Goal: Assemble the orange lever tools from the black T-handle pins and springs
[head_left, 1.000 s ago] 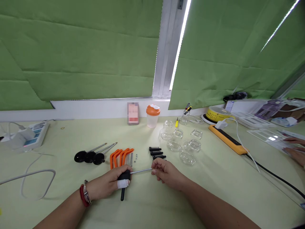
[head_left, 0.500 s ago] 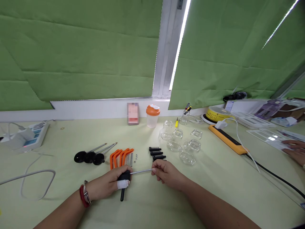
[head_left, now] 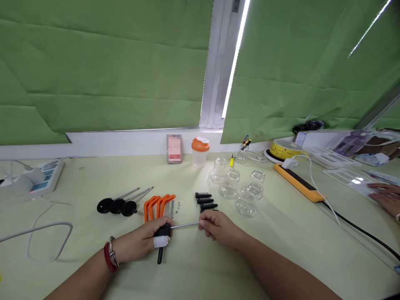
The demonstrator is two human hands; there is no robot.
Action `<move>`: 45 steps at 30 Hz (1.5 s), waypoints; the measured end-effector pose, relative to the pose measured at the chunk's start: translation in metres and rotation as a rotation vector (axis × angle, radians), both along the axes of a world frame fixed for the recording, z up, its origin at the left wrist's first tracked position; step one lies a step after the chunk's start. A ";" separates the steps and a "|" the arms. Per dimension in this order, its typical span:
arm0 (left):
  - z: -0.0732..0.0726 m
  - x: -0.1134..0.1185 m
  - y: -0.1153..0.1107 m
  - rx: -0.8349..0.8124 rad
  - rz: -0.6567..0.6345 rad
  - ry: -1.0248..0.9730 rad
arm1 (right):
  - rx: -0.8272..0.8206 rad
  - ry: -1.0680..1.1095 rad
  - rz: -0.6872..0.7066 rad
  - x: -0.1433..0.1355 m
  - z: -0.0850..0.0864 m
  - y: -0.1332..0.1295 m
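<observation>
My left hand (head_left: 146,238), one finger wrapped in white tape, is closed round a black plastic part (head_left: 163,231) with a short black stem pointing down. From this part a thin metal rod (head_left: 185,225) runs to the right. Its far end is pinched between the thumb and fingers of my right hand (head_left: 220,228); the tip is hidden there. Just beyond my left hand lie several orange bent handles (head_left: 160,206) and thin metal pins (head_left: 170,208). Tiny metal pieces (head_left: 178,207) sit beside them. Black ribbed pieces (head_left: 206,201) lie behind my right hand.
Black round parts with rods (head_left: 117,206) lie left. Several clear glass jars (head_left: 229,183) stand right of centre, behind them a yellow-handled tool (head_left: 231,161). An orange-lidded cup (head_left: 200,152) stands at the back. An orange power strip (head_left: 300,185) and another person's hand (head_left: 387,196) are right.
</observation>
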State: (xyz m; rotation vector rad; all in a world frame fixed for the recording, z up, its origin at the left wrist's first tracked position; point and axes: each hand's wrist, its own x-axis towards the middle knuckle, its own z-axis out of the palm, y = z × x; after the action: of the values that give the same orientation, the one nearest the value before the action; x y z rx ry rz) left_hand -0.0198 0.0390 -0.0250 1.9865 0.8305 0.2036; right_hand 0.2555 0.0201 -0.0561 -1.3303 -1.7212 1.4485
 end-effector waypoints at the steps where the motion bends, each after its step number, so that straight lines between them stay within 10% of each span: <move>1: 0.000 0.000 0.000 -0.001 -0.002 -0.003 | -0.001 -0.002 0.001 0.000 0.000 0.000; 45: 0.005 0.001 -0.002 -0.013 0.005 -0.014 | -0.028 0.029 0.007 -0.001 0.001 0.001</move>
State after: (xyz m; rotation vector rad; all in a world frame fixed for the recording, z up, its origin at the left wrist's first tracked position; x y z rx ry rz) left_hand -0.0184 0.0370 -0.0201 1.9690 0.8265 0.2143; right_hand 0.2540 0.0210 -0.0546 -1.3133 -1.6943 1.4936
